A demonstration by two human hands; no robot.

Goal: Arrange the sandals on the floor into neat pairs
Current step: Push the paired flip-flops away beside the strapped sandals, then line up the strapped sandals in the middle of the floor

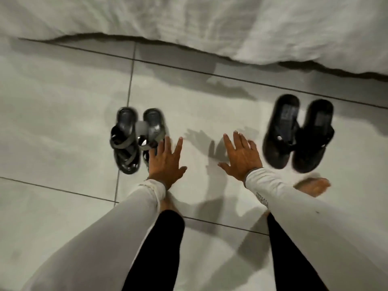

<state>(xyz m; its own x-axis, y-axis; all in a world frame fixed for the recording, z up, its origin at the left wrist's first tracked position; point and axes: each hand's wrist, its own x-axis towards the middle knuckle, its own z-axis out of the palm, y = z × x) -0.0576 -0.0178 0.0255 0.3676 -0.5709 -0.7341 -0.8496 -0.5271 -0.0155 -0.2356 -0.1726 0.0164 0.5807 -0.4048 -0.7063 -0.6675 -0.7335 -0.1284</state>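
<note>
Hands spread flat, fingers apart, gripping nothing — my left hand (165,162) beside the strappy sandals (136,141), my right hand (241,158) near the black pair (298,133).

Premises assessed as a domestic bedroom. Rumpled white bedding (231,24) is seen hanging over a bed edge along the top of the view, its hem just off the floor. The floor (52,122) is laid w/ large pale glossy tiles and dark grout lines, typical of a home interior. Two pairs of household footwear, grey strappy sandals (134,139) and black slip-on sandals (298,133), are noted beside the bed. Bare feet (312,185) are observed, i.e. an indoor, private setting.
</note>
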